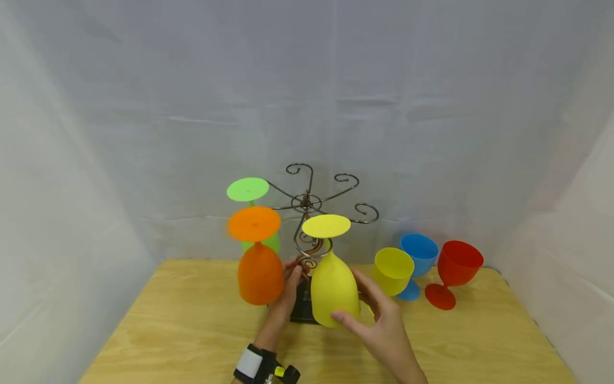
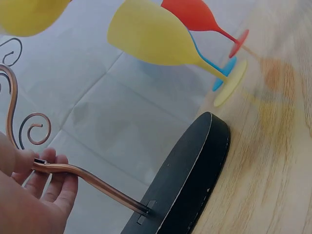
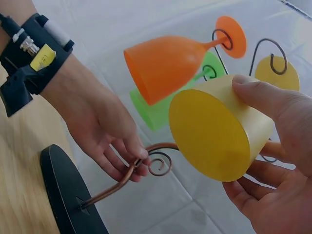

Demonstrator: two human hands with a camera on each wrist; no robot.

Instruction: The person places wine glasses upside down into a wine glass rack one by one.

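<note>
My left hand [image 1: 288, 290] grips the copper-coloured stem [image 2: 107, 190] of a metal stemware rack, above its black base [image 2: 195, 161]. With my right hand [image 1: 388, 322] I hold a yellow goblet [image 1: 334, 293] upside down by its bowl, thumb on the near side and fingers around the far side. Its foot is uppermost, and its thin stem sits at the curled hook of the rack's front arm. An orange goblet [image 1: 260, 274] and a light green goblet [image 1: 248, 189] hang upside down from hooks on the left, the green one partly hidden behind the orange.
On the wooden table [image 1: 192, 325], to the right of the rack, stand a second yellow goblet [image 1: 393, 272], a blue goblet [image 1: 420, 249] and a red goblet [image 1: 458, 264], all upright. White sheeting [image 1: 144, 133] encloses the back and sides. More curled rack arms spread toward the back and right.
</note>
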